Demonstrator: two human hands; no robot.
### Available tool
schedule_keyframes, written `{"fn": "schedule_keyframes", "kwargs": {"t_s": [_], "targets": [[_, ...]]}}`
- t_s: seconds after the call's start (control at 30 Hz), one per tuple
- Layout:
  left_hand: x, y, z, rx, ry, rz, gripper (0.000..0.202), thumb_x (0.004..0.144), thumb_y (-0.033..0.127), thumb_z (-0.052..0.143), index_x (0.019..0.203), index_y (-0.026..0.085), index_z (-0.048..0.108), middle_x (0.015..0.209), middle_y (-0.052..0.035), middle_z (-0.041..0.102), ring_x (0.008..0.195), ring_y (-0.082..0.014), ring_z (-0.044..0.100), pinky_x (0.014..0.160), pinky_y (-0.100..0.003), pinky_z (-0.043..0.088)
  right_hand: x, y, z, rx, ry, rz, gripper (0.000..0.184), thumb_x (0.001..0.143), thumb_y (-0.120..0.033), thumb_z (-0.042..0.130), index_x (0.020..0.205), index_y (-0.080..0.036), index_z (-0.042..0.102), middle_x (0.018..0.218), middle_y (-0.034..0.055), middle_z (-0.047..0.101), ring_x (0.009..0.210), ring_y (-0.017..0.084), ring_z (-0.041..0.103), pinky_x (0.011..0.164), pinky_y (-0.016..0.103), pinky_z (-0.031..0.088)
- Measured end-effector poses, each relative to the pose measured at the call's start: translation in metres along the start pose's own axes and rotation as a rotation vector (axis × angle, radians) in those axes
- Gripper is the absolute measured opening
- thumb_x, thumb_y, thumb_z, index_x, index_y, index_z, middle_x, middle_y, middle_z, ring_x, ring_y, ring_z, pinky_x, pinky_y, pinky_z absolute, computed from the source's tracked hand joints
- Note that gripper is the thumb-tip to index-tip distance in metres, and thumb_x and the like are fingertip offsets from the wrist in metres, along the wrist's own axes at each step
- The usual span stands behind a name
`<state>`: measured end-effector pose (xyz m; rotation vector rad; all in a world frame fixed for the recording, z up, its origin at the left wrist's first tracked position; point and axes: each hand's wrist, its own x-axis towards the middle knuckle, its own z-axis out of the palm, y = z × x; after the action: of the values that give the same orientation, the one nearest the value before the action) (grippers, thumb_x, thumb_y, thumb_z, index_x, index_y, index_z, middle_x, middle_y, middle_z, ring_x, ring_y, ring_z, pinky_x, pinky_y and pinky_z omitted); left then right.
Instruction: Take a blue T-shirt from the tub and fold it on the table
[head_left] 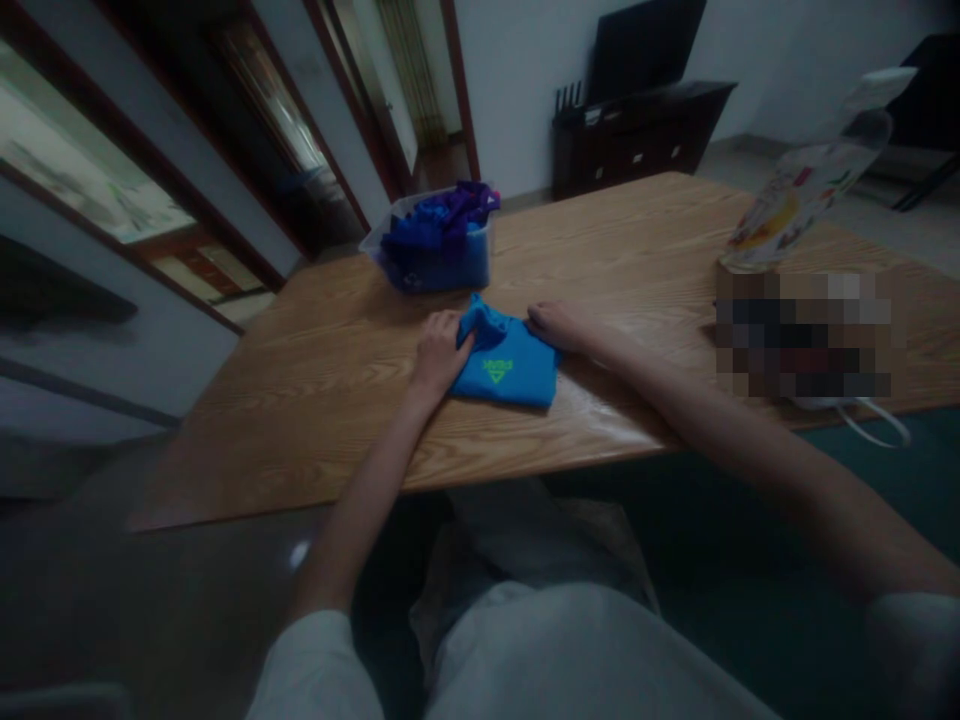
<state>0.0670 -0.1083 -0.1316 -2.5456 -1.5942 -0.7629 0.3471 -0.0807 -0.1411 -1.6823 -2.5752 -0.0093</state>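
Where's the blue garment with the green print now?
In the head view, the blue garment lies near the middle, on the wooden table, between the left hand and right hand, nearer the wearer than the plastic bin.

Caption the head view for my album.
Left hand and right hand on a blue garment, tub of cloth beyond, wooden table beneath.

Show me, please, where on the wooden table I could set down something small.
Bare wood shows left of the left hand, and between the plastic bin, right hand and bottle. It is crowded around the blue garment, where both hands rest, and by the bottle and unreadable pixelated patch.
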Motion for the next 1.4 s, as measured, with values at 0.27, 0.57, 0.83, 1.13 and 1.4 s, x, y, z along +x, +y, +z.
{"fn": "schedule_keyframes", "kwargs": {"t_s": [0.27, 0.57, 0.83, 1.13, 1.4], "targets": [[-0.016, 0.050, -0.011, -0.035, -0.165, 0.302, 0.030, 0.113, 0.023, 0.050, 0.132, 0.026, 0.074, 0.153, -0.0105, 0.071, 0.147, -0.0309, 0.060, 0.129, -0.053, 0.045, -0.003, -0.004, -0.004, 0.023, -0.004, 0.006, 0.036, 0.115, -0.026, 0.046, 0.135, -0.010, 0.072, 0.134, 0.0234, 0.078, 0.118, 0.033, 0.076, 0.092, 0.036, 0.050], [-0.012, 0.041, 0.002, -0.114, -0.135, 0.192, 0.038, 0.109, 0.022, 0.061, 0.146, 0.029, 0.068, 0.154, -0.0091, 0.071, 0.145, -0.0296, 0.064, 0.123, -0.047, 0.052, -0.001, -0.001, 0.000, 0.000, 0.004, -0.018, 0.042, 0.117, -0.035, 0.044, 0.133, -0.009, 0.072, 0.130, 0.0241, 0.078, 0.115, 0.033, 0.076, 0.091, 0.036, 0.050], [0.002, -0.008, 0.006, 0.003, 0.034, -0.187, 0.036, 0.110, 0.047, 0.062, 0.138, 0.025, 0.071, 0.128, -0.0144, 0.079, 0.125, -0.0361, 0.071, 0.113, -0.049, 0.053, 0.000, -0.001, -0.001, -0.004, -0.004, -0.008, 0.044, 0.117, -0.038, 0.042, 0.133, -0.011, 0.073, 0.131, 0.0234, 0.078, 0.112, 0.033, 0.076, 0.090, 0.037, 0.050], [0.006, -0.053, 0.025, 0.006, -0.091, -0.227, 0.054, 0.114, 0.059, 0.045, 0.134, 0.018, 0.074, 0.137, -0.0190, 0.075, 0.132, -0.0332, 0.068, 0.120, -0.048, 0.050, -0.003, -0.004, -0.005, 0.006, -0.008, -0.002, 0.044, 0.118, -0.037, 0.042, 0.132, -0.010, 0.074, 0.131, 0.0240, 0.078, 0.115, 0.034, 0.076, 0.093, 0.037, 0.051], [0.008, -0.050, 0.027, -0.059, -0.063, -0.181, 0.048, 0.113, 0.058, 0.049, 0.126, 0.022, 0.077, 0.125, -0.0140, 0.079, 0.124, -0.0311, 0.070, 0.115, -0.046, 0.054, 0.000, 0.001, 0.003, 0.016, 0.020, -0.010, 0.044, 0.118, -0.038, 0.043, 0.132, -0.011, 0.075, 0.132, 0.0233, 0.078, 0.115, 0.033, 0.076, 0.094, 0.037, 0.051]]}}
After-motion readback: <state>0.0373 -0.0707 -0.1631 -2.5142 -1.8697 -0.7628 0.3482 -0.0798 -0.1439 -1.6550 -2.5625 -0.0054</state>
